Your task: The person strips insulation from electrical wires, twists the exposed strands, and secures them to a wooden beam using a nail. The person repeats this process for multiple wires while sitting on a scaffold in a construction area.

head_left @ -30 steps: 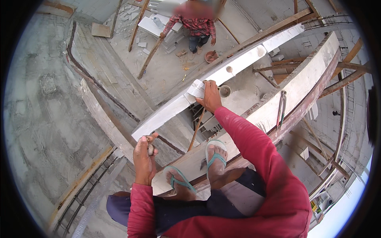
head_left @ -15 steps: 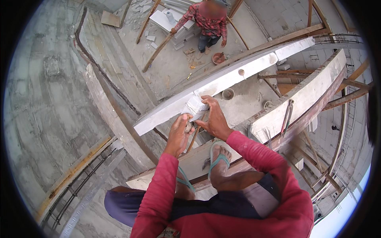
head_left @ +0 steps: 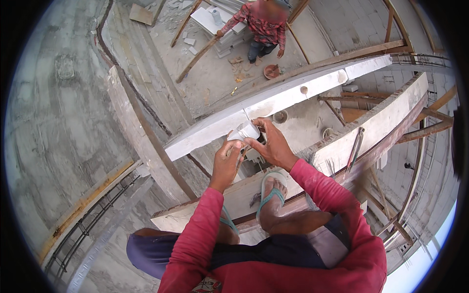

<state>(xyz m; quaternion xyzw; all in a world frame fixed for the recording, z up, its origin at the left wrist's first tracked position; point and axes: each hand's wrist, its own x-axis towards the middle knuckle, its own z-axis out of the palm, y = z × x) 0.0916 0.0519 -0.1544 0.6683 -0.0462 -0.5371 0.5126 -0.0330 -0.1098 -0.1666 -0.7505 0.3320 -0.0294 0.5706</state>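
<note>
My left hand (head_left: 225,163) and my right hand (head_left: 273,144) are together in front of my body, fingers closed around a small white block (head_left: 245,131). Thin string or wire appears wrapped around the block; its exact run is hard to make out. My left fingers hold its near left side, while my right thumb and fingers grip its right side. Just beyond the block lies a long white beam (head_left: 283,95), with a thin dark line on its face close to my fingertips. Whether anything else sits in my left palm is hidden.
My sandalled foot (head_left: 272,193) rests on a narrow wall top, with a drop beyond it. A formwork board (head_left: 366,122) with tools hanging on it stands at the right. Below, a co-worker (head_left: 264,24) stands by stacked white slabs (head_left: 215,19) and a red basin (head_left: 271,72).
The white block has turned and shifted slightly right between my hands. My left hand has moved a little down and right; the round greyish thing seen in it no longer shows.
</note>
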